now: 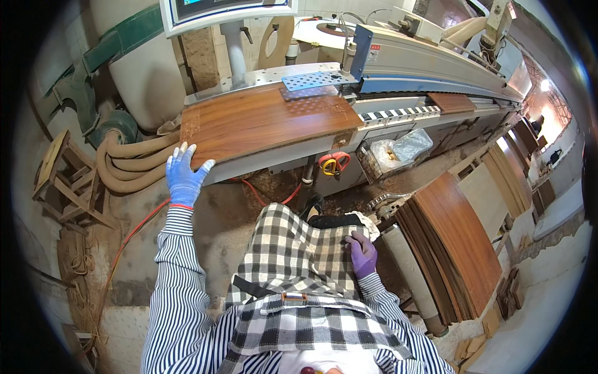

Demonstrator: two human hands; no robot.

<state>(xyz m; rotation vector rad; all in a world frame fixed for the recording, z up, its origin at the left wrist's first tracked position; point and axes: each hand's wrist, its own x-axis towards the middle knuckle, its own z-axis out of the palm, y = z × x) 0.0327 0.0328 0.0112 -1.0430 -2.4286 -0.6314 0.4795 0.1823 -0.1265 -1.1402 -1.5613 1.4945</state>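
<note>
Left hand [184,174], blue-gloved, fingers [184,149] spread wide, presses the near corner of one wood-grain panel [261,121] lying flat on the edge-banding machine [430,62]. Right hand [362,252], purple-gloved, fingers loosely curled and holding nothing, rests on the checked apron [293,249]. One stack of panels [458,249] leans at right.

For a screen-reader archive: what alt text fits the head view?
A gloved left hand presses the near corner of a brown wood panel lying on a long machine. The gloved right hand rests on a checked apron.
</note>
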